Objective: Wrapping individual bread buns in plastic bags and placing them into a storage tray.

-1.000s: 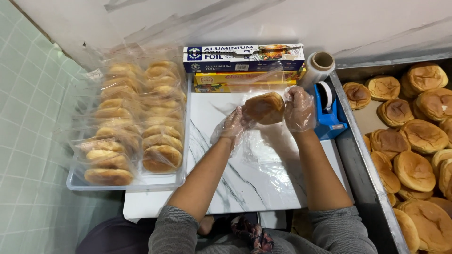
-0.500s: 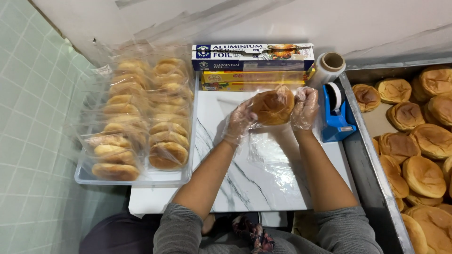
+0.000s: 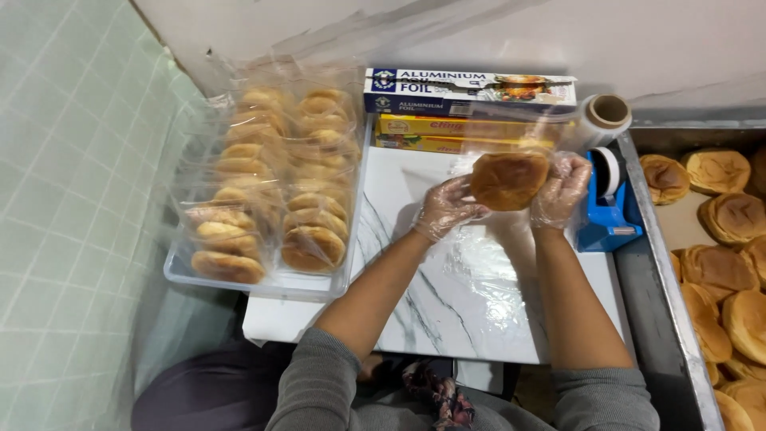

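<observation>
Both hands wear thin clear plastic gloves. A round golden bun is held up above a white marble-patterned board, with clear film around it. My left hand grips the bun's left side. My right hand grips its right side. A sheet of clear film hangs from the bun and lies on the board under it.
A clear tray of several wrapped buns stands at the left. Foil and wrap boxes lie at the back, a film roll and a blue tape dispenser at the right. A metal tray of unwrapped buns is far right.
Both hands have kept hold of the bun and turned it a little in the film; the bun sits slightly further right and more face-on to the camera.
</observation>
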